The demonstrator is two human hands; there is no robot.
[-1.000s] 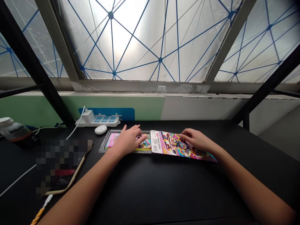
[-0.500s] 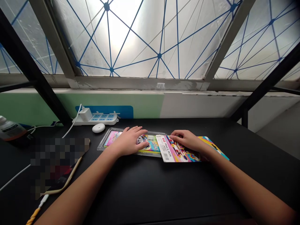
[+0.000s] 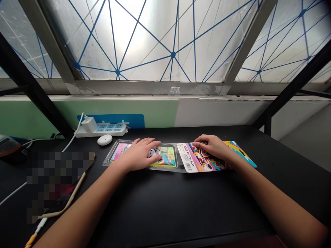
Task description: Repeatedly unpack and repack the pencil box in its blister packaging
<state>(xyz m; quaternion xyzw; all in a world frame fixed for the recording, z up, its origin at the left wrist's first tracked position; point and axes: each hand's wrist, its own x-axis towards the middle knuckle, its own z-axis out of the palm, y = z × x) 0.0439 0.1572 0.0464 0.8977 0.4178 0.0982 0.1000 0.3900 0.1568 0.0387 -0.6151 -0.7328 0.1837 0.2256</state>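
Observation:
My left hand (image 3: 141, 154) lies flat with fingers stretched over a colourful pencil box (image 3: 169, 157), hiding its middle. The box sits in a clear plastic blister tray (image 3: 107, 159) on the dark desk. Just to the right is a bright printed packaging card (image 3: 190, 159) marked "PENCIL BOX" with a barcode. Its left end overlaps the right end of the clear plastic. My right hand (image 3: 213, 147) rests over the card with curled fingers and grips it near its upper edge; part of the card is hidden beneath the hand and wrist.
A white power strip (image 3: 111, 130) with a plugged-in charger stands against the wall. In front of it lies a white rounded case (image 3: 104, 140). On the left are a blurred-out item with a tan strap (image 3: 74, 194), a white cable and a dark bottle (image 3: 9, 148). Black slanted posts (image 3: 289, 89) flank the desk.
The card has slid right with my right hand, uncovering the right end of the pencil box. My left hand stays on the box. The whole view has shifted slightly.

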